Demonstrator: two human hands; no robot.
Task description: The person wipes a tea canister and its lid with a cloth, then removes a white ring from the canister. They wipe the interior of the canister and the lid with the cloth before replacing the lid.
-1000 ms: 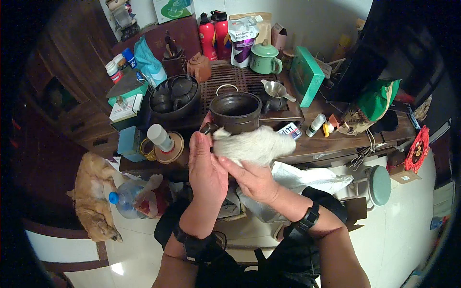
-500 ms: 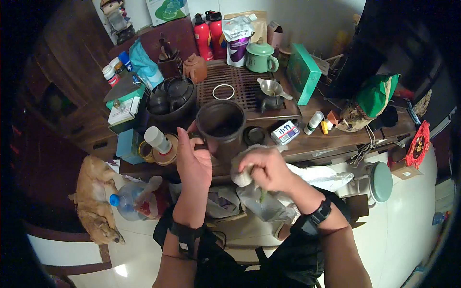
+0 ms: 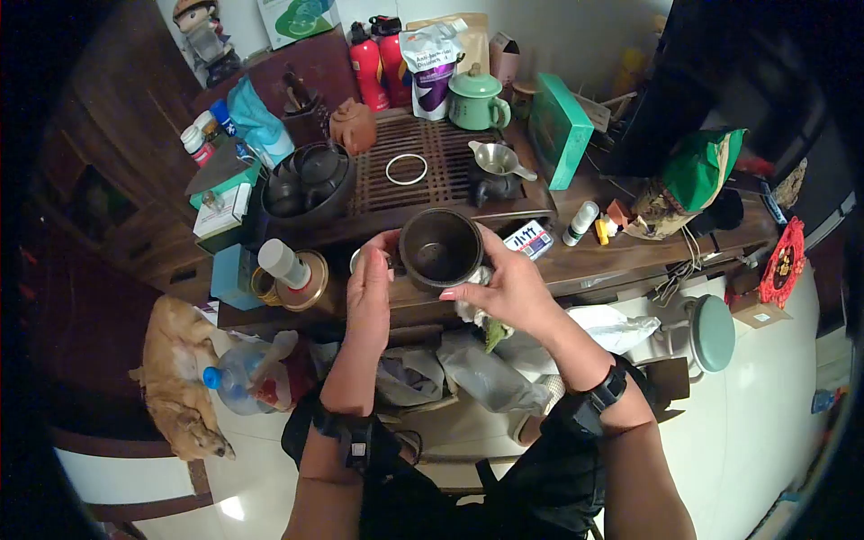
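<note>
A dark brown mug (image 3: 441, 247) is held up in front of the table edge, its open mouth tilted toward me. My left hand (image 3: 370, 295) is closed at the mug's left side, some fingers reaching behind it. From the right, my right hand (image 3: 520, 290) grips the mug, thumb along its lower front. A crumpled whitish cloth (image 3: 470, 311) with a green part hangs below the mug by my right hand; how the fingers hold it is hidden. A small white box with dark lettering (image 3: 529, 240) lies just beyond my right hand.
A slatted tea tray (image 3: 382, 191) holds a white ring (image 3: 407, 170), a metal strainer (image 3: 498, 159) and a green lidded mug (image 3: 477, 101). Left stand a dark bowl of teaware (image 3: 310, 209) and a white-capped container (image 3: 284, 263). A dog (image 3: 180, 378) lies on the floor.
My right hand, earlier a fist around the cloth in front of the mug, now grips the mug's right side. The mug has shifted slightly right and down in view, its mouth tipped more toward me.
</note>
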